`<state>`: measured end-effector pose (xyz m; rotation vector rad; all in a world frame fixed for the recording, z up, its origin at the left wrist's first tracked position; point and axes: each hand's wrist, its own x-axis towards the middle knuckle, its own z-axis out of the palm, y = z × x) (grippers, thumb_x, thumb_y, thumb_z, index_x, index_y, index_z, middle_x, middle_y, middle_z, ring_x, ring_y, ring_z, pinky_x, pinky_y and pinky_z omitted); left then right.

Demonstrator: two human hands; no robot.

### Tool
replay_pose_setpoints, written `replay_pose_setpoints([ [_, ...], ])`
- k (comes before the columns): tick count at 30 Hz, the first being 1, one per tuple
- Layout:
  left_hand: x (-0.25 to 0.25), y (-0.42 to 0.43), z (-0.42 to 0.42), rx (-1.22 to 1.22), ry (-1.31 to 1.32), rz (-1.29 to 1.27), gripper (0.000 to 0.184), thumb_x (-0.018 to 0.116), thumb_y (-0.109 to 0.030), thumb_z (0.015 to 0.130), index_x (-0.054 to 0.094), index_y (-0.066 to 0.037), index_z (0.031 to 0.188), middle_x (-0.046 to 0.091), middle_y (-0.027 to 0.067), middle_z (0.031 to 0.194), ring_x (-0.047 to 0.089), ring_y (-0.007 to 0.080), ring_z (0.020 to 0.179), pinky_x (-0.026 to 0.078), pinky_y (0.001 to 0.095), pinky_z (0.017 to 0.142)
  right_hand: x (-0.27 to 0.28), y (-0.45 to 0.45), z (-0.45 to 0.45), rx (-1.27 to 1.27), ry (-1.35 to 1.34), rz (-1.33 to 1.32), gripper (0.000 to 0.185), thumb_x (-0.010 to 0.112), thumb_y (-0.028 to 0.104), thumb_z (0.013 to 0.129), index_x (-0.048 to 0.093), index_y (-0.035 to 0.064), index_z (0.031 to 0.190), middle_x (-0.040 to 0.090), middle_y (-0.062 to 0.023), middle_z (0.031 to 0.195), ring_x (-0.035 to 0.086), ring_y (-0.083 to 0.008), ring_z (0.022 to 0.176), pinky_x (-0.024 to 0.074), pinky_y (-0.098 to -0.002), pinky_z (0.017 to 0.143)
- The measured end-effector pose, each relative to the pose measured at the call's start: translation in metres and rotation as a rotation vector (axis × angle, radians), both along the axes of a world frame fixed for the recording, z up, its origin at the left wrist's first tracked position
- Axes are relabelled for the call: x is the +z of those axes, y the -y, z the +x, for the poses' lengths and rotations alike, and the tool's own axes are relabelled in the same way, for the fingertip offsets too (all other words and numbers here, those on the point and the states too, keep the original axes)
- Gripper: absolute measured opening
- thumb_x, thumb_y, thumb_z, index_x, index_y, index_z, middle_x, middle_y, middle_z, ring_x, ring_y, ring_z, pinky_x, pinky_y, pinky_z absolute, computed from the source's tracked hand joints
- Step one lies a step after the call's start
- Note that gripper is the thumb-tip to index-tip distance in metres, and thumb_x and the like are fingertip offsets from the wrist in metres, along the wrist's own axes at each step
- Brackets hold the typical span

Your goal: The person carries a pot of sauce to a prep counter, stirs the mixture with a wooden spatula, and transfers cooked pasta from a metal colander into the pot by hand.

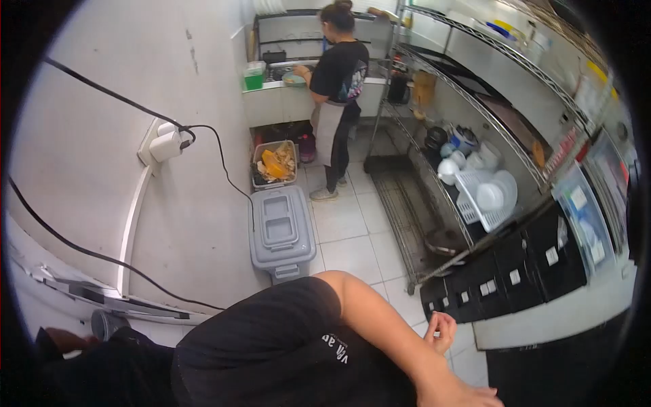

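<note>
At the bottom edge, my left hand (458, 395) shows in part at the end of my bare forearm. Its visible fingers stretch to the right, and the rest is cut off by the frame. Just beyond that forearm is my right hand (442, 330), its fingers loosely curled and apart, with nothing seen between them. My forearm hides its wrist. Nearest to the hands are black drawers (498, 278) with white labels. A grey lidded bin (279, 227) stands farther left on the tiled floor.
A person (341, 74) in a black shirt stands at the back counter, holding a bowl (294, 80). An open bin (274, 163) holds scraps. Along the right runs a wire shelf (475, 108), with a white dish rack (489, 200) below. Black cables hang at the left wall.
</note>
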<state>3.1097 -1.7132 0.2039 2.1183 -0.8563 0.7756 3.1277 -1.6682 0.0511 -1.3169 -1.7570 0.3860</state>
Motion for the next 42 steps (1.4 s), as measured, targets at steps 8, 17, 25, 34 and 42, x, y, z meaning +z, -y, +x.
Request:
replay_pose_setpoints([
  [8,0.032,-0.156,-0.126,0.987,0.358,0.066,0.040,0.066,-0.042,0.079,0.059,-0.014,0.107,0.044,0.0172,0.127,0.033,0.0425,0.129,0.026,0.0649,0.101,-0.012,-0.170,-0.016,0.287,0.203,0.043,0.019,0.063,0.009,0.086,0.067,0.0048,0.104,0.061,-0.0110,0.105,0.057,-0.0259,0.097,0.0490,-0.0321,0.071],
  [17,0.021,-0.295,-0.247,1.570,0.302,0.019,0.024,0.071,-0.015,0.078,0.063,-0.006,0.098,0.041,0.0211,0.135,0.033,0.0414,0.132,0.025,0.0597,0.107,-0.006,-0.395,-0.084,0.636,-0.070,-0.151,0.021,0.059,0.011,0.090,0.065,0.0031,0.108,0.063,-0.0125,0.105,0.060,-0.0272,0.100,0.0498,-0.0321,0.077],
  [25,-0.053,-0.247,-0.365,2.462,0.250,-0.343,0.020,0.068,-0.011,0.081,0.063,-0.007,0.100,0.046,0.0185,0.128,0.044,0.0370,0.122,0.038,0.0427,0.101,0.041,-0.488,-0.317,1.100,-0.273,-0.331,0.022,0.053,0.005,0.094,0.062,0.0006,0.113,0.064,-0.0038,0.085,0.049,-0.0052,0.057,0.0403,-0.0194,0.051],
  [34,-0.182,-0.168,-0.469,3.360,0.444,-0.867,0.021,0.064,-0.010,0.084,0.062,-0.007,0.105,0.048,0.0160,0.128,0.047,0.0322,0.120,0.040,0.0411,0.098,0.092,-0.476,-0.588,1.562,-0.019,-0.065,0.055,0.065,0.008,0.084,0.045,0.0083,0.135,0.051,-0.0129,0.120,0.056,-0.0134,0.082,0.0484,-0.0269,0.076],
  [42,-0.123,-0.230,-0.573,3.352,0.724,-0.661,0.024,0.061,-0.008,0.085,0.058,-0.003,0.109,0.046,0.0167,0.128,0.047,0.0305,0.120,0.038,0.0411,0.100,0.170,-0.502,-0.808,1.679,-0.252,-0.123,0.056,0.067,0.018,0.086,0.045,0.0025,0.134,0.054,-0.0145,0.119,0.057,-0.0168,0.094,0.0495,-0.0304,0.078],
])
